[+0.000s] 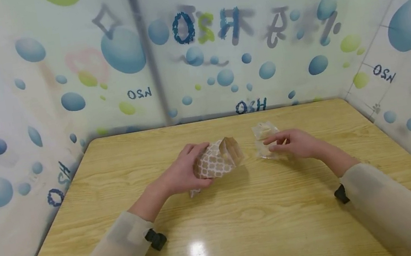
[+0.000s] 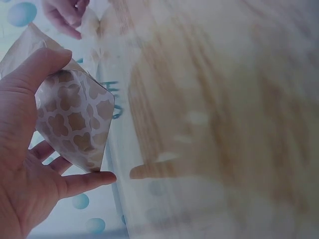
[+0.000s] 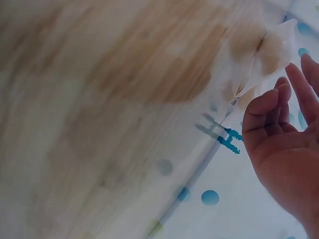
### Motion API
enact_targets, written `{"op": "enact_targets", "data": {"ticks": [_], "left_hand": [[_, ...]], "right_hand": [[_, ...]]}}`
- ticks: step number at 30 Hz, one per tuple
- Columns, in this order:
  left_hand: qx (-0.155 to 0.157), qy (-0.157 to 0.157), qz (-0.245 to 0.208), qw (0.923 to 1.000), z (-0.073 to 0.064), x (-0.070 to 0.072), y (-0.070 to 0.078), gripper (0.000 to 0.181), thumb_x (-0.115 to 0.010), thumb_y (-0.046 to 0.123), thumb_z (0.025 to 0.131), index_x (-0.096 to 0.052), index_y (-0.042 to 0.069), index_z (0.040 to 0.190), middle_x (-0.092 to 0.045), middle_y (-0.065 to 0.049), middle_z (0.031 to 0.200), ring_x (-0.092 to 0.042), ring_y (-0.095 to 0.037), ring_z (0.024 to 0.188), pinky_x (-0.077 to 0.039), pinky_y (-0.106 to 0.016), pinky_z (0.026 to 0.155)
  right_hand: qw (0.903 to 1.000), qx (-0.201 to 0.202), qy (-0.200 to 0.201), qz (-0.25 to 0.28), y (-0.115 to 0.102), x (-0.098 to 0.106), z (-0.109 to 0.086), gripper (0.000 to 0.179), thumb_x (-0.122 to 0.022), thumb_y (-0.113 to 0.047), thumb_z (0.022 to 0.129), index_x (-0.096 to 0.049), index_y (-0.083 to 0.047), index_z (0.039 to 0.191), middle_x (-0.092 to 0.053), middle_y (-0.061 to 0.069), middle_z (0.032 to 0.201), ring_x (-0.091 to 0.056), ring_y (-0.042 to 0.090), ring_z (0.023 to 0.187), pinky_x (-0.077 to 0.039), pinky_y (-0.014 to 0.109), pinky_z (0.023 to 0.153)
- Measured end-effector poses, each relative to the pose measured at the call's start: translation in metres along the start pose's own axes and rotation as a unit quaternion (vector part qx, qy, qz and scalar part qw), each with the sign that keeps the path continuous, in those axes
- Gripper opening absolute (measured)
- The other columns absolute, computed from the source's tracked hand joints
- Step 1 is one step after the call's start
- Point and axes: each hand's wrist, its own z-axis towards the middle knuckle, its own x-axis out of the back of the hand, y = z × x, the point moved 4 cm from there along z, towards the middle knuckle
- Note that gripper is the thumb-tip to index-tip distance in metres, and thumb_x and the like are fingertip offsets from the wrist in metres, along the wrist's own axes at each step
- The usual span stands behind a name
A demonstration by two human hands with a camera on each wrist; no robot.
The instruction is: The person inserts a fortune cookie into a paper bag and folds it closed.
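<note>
Curling round the patterned paper bag [image 1: 213, 165], the left grip [image 1: 180, 173] had its thumb on one side and fingers on the other, which I judged steadied the thin paper without crushing it. That hold sat behind the mouth [image 1: 233, 153], so the bag was tipped with its opening toward the right and no finger across it; I could not tell from my feeds whether its underside met the desk [image 1: 247, 229]. On that side, the right grip [image 1: 294, 145] had loosely bent, parted fingers at the clear packaging [image 1: 262, 130] with pale contents, pinching nothing I could make out, though contact was uncertain. The packaging lay on the desk near the bag's mouth, probably to sit within short reach. Dark wrist units [image 1: 156, 239] showed at the sleeves [image 1: 108, 253], and a dotted sheet [image 1: 225, 77] hung behind.
</note>
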Motion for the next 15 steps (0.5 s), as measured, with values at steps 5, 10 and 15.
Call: {"op": "enact_targets", "data": {"ticks": [5, 10, 15], "left_hand": [[-0.004, 0.001, -0.001, 1.0000, 0.000, 0.000, 0.000, 0.104, -0.093, 0.025, 0.087, -0.033, 0.011, 0.171, -0.044, -0.020, 0.155, -0.051, -0.033, 0.136, -0.050, -0.055, 0.116], [-0.001, 0.000, 0.000, 1.0000, 0.000, -0.001, 0.000, 0.104, -0.093, 0.025, 0.087, -0.034, 0.012, 0.171, -0.044, -0.018, 0.154, -0.052, -0.033, 0.135, -0.050, -0.055, 0.116], [0.003, -0.001, 0.000, 1.0000, -0.001, -0.001, 0.001, 0.103, -0.093, 0.025, 0.087, -0.034, 0.013, 0.171, -0.044, -0.018, 0.154, -0.051, -0.032, 0.135, -0.050, -0.056, 0.116]], "right_hand": [[0.9977, -0.023, -0.063, 0.009, 0.002, -0.003, -0.001, 0.042, -0.065, -0.035, 0.112, -0.067, -0.015, 0.149, -0.065, 0.010, 0.104, -0.055, 0.023, 0.082, -0.048, 0.035, 0.071], [0.9920, -0.039, -0.108, 0.054, 0.000, -0.010, -0.003, 0.037, -0.060, -0.035, 0.114, -0.062, -0.017, 0.146, -0.059, 0.008, 0.094, -0.050, 0.020, 0.070, -0.046, 0.034, 0.064], [0.9918, -0.045, -0.104, 0.060, -0.002, -0.014, -0.004, 0.029, -0.064, -0.032, 0.113, -0.064, -0.018, 0.138, -0.055, 0.004, 0.083, -0.052, 0.021, 0.070, -0.046, 0.033, 0.066]]}}
